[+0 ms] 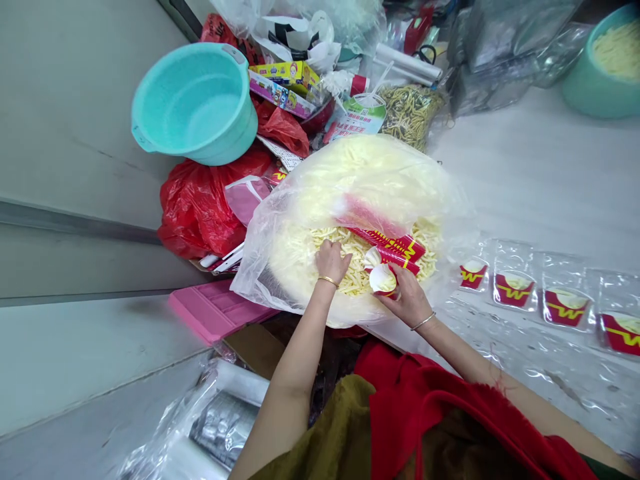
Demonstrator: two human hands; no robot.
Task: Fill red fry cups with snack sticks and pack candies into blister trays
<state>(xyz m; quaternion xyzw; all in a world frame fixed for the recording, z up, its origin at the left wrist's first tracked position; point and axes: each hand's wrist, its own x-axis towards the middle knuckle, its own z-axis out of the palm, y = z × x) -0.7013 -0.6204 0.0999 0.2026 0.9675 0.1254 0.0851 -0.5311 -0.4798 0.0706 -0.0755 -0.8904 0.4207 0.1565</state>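
Observation:
A large clear plastic bag (280, 267) lies open before me, full of pale yellow pieces shaped like French fries (356, 275). My left hand (333, 261) is down among these fries with its fingers curled; the fingertips are hidden, so what they hold cannot be made out. In my right hand (407, 297) is a small red-and-yellow fry carton (384, 280), its white inside facing up and a few fries in it. Nested stacks of such cartons (413, 250) lie inside the bag, just beyond my right hand.
Filled cartons in clear pouches (515, 290) lie in a row on the white table (540, 180) at right. At left are a turquoise basin (195, 107), a red plastic bag (203, 207) and a pink tray (215, 310). A green tub (585, 87) of fries stands far right.

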